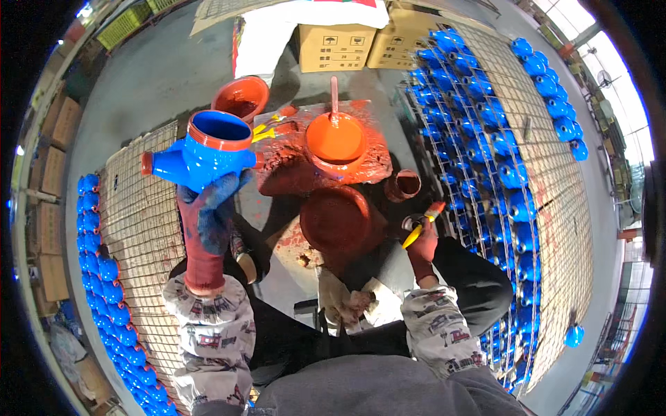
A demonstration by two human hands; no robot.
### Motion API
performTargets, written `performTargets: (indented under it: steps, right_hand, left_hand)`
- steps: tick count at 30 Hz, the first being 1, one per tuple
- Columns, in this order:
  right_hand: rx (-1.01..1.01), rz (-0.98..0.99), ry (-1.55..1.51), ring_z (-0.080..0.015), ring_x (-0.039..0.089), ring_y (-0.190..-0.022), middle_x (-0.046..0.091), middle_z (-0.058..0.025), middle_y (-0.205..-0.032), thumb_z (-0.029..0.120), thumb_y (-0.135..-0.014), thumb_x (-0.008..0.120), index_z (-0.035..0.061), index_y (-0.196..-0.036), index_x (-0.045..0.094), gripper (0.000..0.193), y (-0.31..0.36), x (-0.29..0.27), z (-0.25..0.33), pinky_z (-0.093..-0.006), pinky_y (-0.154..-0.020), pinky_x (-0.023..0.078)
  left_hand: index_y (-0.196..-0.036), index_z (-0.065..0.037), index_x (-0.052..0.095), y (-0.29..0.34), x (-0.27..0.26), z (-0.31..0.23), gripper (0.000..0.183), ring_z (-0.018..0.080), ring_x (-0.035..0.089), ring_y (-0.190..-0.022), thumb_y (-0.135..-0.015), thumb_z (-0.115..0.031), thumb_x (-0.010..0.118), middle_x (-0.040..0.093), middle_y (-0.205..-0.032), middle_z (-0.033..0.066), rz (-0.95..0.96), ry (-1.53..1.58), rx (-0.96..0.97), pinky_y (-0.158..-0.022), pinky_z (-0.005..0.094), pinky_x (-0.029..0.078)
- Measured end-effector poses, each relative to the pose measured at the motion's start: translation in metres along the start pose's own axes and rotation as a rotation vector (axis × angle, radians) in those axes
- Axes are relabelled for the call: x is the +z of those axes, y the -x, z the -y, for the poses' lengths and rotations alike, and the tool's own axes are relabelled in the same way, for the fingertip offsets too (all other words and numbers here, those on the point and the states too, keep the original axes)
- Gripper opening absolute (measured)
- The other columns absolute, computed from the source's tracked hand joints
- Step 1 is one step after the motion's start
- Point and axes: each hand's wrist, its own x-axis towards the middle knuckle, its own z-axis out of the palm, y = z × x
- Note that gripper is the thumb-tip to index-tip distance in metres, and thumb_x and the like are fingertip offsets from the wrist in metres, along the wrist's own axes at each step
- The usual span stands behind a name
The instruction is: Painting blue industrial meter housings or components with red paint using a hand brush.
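Note:
My left hand (208,216), in a stained glove, holds up a blue metal pipe fitting (208,165) at the left. Its wide round mouth has a red-painted rim and faces up; the side ends are red too. Lower right, my right hand (423,253), in a red-stained glove, is closed around a paintbrush (414,236) with a yellow handle and red bristles. The brush is apart from the fitting. Between the hands stand an orange tub (336,139) with a stick in it and a dark red basin (336,219).
A red bowl of paint (241,97) and yellow-handled brushes (265,132) lie beyond the fitting. A small red can (402,186) stands near my right hand. Racks hold many blue fittings (479,111) at right; more blue fittings (111,291) line the left mesh. Cardboard boxes (334,47) stand ahead.

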Motion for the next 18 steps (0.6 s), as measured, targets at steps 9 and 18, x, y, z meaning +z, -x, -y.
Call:
performTargets:
  steps: [9,18]
  right_hand:
    - [0.081,0.048,0.236,-0.0429,0.058,-0.102,0.06,-0.0256,-0.108,0.009,-0.081,0.063,-0.0016,-0.13,0.054,0.051,-0.037,0.037,-0.038,-0.0451,-0.088,0.049]
    - [0.625,-0.1,-0.571,-0.02,0.054,-0.072,0.058,-0.0072,-0.083,0.028,-0.101,0.049,0.0094,-0.098,0.058,0.021,-0.036,0.088,-0.083,-0.0365,-0.064,0.046]
  left_hand:
    - [-0.128,0.002,0.05,0.005,-0.008,0.004,0.045,0.0267,0.065,-0.105,-0.086,0.004,0.067,0.063,-0.118,0.0156,0.005,0.044,-0.146,-0.095,0.0392,0.057]
    - [-0.118,-0.001,0.059,0.006,-0.027,0.022,0.024,0.0177,0.058,-0.086,-0.095,-0.009,0.057,0.061,-0.103,0.005,0.119,-0.098,-0.162,-0.085,0.0332,0.05]
